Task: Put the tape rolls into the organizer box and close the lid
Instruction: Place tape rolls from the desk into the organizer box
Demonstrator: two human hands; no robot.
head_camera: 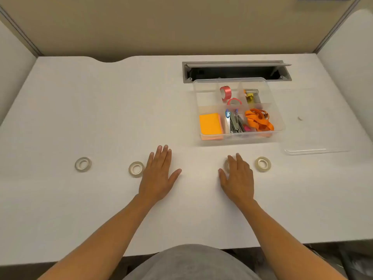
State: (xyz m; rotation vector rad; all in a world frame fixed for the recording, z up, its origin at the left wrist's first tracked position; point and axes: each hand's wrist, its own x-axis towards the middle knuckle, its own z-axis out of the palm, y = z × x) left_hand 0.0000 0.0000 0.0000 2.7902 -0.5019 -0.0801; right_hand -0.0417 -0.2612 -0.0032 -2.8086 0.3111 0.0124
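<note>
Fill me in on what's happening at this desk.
A person sits with both hands flat on the white desk. The left hand lies beside one tape roll; the right hand partly covers another. Two more rolls lie further out. The clear organizer box is open, its lid on the desk to its right. Nothing is held.
</note>
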